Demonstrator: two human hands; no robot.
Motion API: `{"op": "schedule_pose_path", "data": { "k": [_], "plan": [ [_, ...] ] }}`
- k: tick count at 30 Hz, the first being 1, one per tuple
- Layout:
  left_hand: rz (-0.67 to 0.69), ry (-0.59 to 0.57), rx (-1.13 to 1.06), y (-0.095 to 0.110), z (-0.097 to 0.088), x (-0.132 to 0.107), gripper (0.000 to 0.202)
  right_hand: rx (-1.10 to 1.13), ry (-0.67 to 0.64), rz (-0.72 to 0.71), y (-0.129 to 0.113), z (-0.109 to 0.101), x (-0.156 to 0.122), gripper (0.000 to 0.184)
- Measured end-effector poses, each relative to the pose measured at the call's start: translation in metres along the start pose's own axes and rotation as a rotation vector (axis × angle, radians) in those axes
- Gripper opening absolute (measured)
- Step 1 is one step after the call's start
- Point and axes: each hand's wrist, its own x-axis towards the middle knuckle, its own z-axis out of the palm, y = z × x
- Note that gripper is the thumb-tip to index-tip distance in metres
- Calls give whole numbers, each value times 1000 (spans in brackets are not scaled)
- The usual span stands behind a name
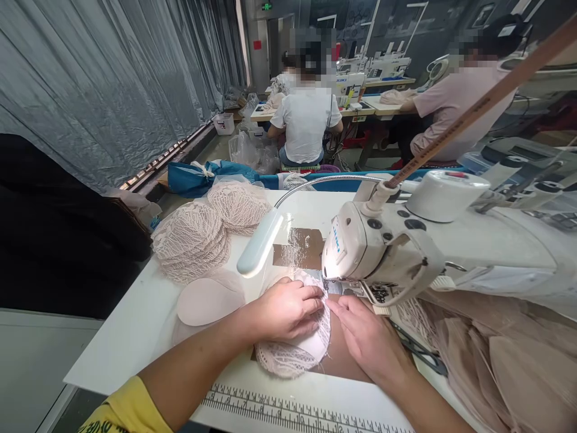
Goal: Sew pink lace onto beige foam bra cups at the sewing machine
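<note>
A lace-covered cup piece (295, 355) lies on the white table (135, 337) under the head of a white sewing machine (406, 246). My left hand (288, 310) lies on top of the piece, fingers curled and pressing the fabric down close to the needle. My right hand (367, 337) rests on the piece's right edge, fingers together, fingertips near the presser foot (336, 287). Both hands touch the same piece.
Stacks of lace cups (193, 240) and a plain foam cup (205, 300) lie at the left. A gooseneck lamp (261, 240) hangs over the table. Beige fabric (505, 355) piles at the right, with scissors (419, 352). A ruler strip (288, 409) runs along the front edge. Two people sit at machines behind.
</note>
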Motion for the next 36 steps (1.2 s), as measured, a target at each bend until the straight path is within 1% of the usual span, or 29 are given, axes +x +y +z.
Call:
{"op": "schedule_pose_path", "data": {
  "k": [5,10,13,16,18,21,25,29,36],
  "plan": [
    [5,18,42,-4,0,4,37,-74,68,14,-2,4,5,41],
    [46,72,-20,-8,4,5,30,-121,50,-7,-5,0,5,42],
    [89,50,-60,-10,6,3,27,-113,26,-37,-5,-4,3,42],
    [91,18,-57,-9,6,3,23,-107,17,-53,-4,-6,2,42],
    [88,17,-55,-8,5,3,25,-108,14,-56,-4,-6,2,42],
    [71,46,-53,-7,5,4,30,-126,9,-44,-5,-4,3,42],
    [59,73,3,-7,6,7,37,-175,57,-26,-6,0,6,41],
    [50,78,29,-9,7,9,36,-221,91,-11,-6,2,8,39],
    [77,78,22,-13,10,10,34,-217,85,-14,-4,5,7,42]
  ]
}}
